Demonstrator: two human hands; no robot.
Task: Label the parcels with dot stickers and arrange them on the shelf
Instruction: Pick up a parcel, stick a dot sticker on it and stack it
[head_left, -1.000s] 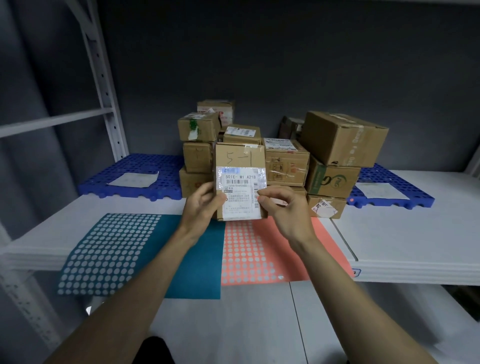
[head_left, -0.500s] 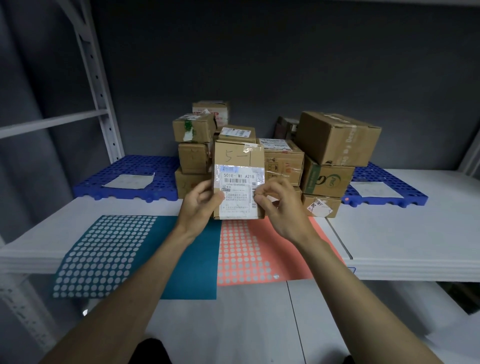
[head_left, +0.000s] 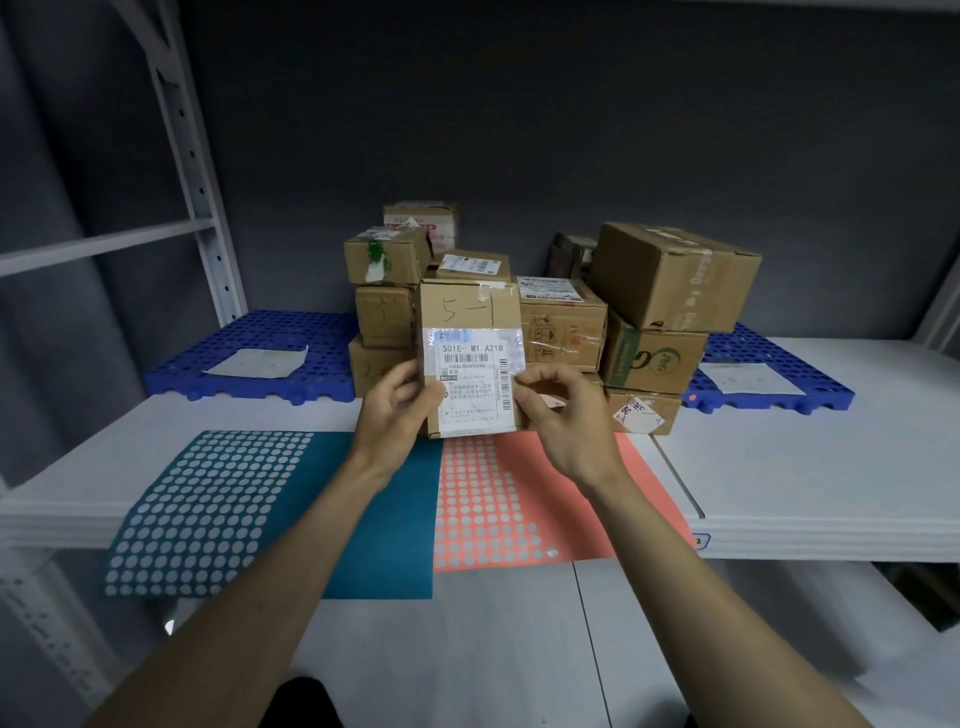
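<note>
I see the left hand (head_left: 395, 410) and right hand (head_left: 563, 410) gripping the box (head_left: 470, 332) above the pink sticker sheet (head_left: 519, 499); a loose grip could drop it onto the stickers.

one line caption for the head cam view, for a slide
Both hands hold a labelled parcel upright above teal and coral dot-sticker sheets.

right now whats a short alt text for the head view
Two hands, left hand and right hand, hold a small labelled parcel upright above teal and coral dot sticker sheets, with stacked cardboard parcels behind on a white shelf.
</note>
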